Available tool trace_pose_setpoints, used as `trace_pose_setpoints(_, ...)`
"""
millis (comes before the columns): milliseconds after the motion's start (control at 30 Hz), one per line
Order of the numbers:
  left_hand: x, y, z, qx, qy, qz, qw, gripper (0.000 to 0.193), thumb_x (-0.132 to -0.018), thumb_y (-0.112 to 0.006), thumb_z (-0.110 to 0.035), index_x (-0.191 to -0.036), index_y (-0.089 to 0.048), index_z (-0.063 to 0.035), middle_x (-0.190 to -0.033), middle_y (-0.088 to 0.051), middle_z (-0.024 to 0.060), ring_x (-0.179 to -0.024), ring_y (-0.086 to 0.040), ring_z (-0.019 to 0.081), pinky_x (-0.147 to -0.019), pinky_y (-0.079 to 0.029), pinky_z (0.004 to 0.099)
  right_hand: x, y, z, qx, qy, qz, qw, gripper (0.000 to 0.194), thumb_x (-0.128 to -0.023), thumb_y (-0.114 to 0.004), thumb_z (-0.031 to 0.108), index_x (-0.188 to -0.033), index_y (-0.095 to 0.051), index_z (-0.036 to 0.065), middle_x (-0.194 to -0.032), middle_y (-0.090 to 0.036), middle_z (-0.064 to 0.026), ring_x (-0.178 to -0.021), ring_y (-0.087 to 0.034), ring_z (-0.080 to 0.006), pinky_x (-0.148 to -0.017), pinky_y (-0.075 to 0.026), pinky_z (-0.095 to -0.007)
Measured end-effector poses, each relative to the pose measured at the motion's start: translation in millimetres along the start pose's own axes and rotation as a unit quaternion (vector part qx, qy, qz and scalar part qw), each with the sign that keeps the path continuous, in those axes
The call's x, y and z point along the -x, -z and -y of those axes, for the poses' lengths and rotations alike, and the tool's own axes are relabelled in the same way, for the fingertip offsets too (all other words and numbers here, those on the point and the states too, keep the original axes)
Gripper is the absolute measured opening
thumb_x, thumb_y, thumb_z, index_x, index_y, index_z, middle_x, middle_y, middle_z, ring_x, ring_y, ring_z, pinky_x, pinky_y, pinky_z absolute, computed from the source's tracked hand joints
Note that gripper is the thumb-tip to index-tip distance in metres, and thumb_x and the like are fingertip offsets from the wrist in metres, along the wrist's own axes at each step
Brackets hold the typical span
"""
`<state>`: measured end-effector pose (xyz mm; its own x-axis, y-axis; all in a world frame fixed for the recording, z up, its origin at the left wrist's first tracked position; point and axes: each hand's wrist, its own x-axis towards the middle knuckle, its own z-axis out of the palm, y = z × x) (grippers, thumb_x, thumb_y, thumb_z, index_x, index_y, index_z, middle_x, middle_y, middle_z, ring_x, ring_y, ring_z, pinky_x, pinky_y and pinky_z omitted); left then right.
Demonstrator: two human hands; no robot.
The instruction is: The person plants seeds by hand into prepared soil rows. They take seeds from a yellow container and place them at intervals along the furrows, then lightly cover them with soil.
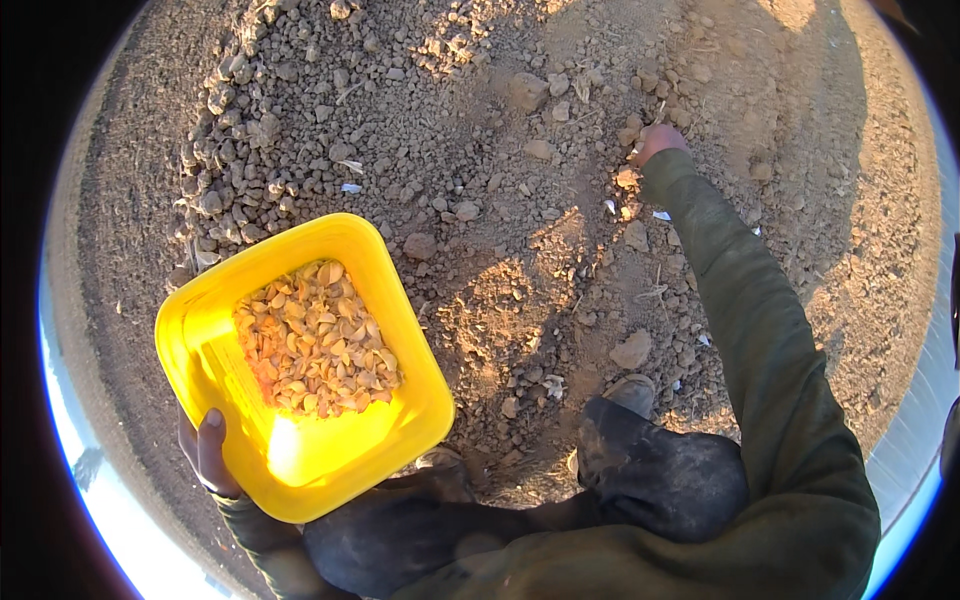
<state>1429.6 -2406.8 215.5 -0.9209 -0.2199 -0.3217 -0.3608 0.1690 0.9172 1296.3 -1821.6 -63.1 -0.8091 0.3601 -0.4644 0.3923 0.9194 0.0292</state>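
Observation:
My left hand (213, 452) grips the lower left rim of a yellow plastic tub (424, 375), with the thumb over the edge and the other fingers mostly hidden behind it. Inside lies a heap of what look like garlic cloves (322, 337), gathered towards the upper part of the tub. My right arm is stretched out, and my right hand (660, 142) is down at the soil (487, 180). Its fingertips are hard to make out, and I cannot tell whether they hold anything.
Dry clods cover the ground, with a larger clod (631, 349) near my feet. White papery scraps (351, 188) are scattered about. My shoe (632, 394) stands beside my bent knee. A pale sheet-like strip (911, 450) runs along the far right.

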Motion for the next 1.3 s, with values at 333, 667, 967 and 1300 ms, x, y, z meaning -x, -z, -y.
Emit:
trace_pose_setpoints(333,-3.7,26.5,17.9,-0.012,-0.023,0.016,1.0,0.072,-0.093,-0.058,-0.032,-0.148,-0.046,0.0124,-0.134,-0.063,0.0273,-0.119,-0.066,0.033,-0.105,-0.052,0.0407,-18.6,-29.4,-30.5,-0.199,-0.054,-0.036,0.978,0.034,-0.094,-0.072,0.012,-0.127,-0.075,0.01,-0.124,-0.073,-0.0235,-0.113,-0.071,-0.0397,-0.1,-0.056,-0.0445)
trace_pose_setpoints(667,0.4,-9.1,-7.2,0.013,-0.002,0.041,0.999,0.071,-0.092,-0.06,-0.03,-0.147,-0.047,0.0128,-0.131,-0.066,0.0258,-0.116,-0.067,0.032,-0.104,-0.053,0.0397,-33.3,-52.7,-50.3,-0.01,0.053,-0.11,0.992,0.027,-0.096,-0.065,0.022,-0.117,-0.075,0.008,-0.109,-0.076,-0.019,-0.103,-0.072,-0.0396,-0.088,-0.054,-0.0522)
trace_pose_setpoints(967,1.4,5.8,1.1,0.013,-0.033,-0.018,0.999,0.081,-0.079,-0.077,-0.024,-0.145,-0.051,0.0143,-0.128,-0.066,0.0222,-0.114,-0.066,0.0255,-0.103,-0.052,0.0383,109.3,89.4,79.6,-0.114,0.269,-0.128,0.948,0.022,-0.098,-0.071,0.02,-0.117,-0.077,0.01,-0.097,-0.078,-0.0114,-0.091,-0.074,-0.0273,-0.082,-0.058,-0.0399)
trace_pose_setpoints(1300,3.4,6.2,4.3,0.01,-0.068,-0.031,0.997,0.079,-0.077,-0.08,-0.027,-0.141,-0.054,0.0119,-0.113,-0.072,0.0152,-0.099,-0.069,0.018,-0.09,-0.056,0.0318,260.9,-11.3,348.5,-0.135,0.58,0.124,0.794,0.039,-0.096,-0.063,0.011,-0.134,-0.066,0.006,-0.132,-0.069,-0.0201,-0.122,-0.065,-0.0392,-0.105,-0.053,-0.0459)
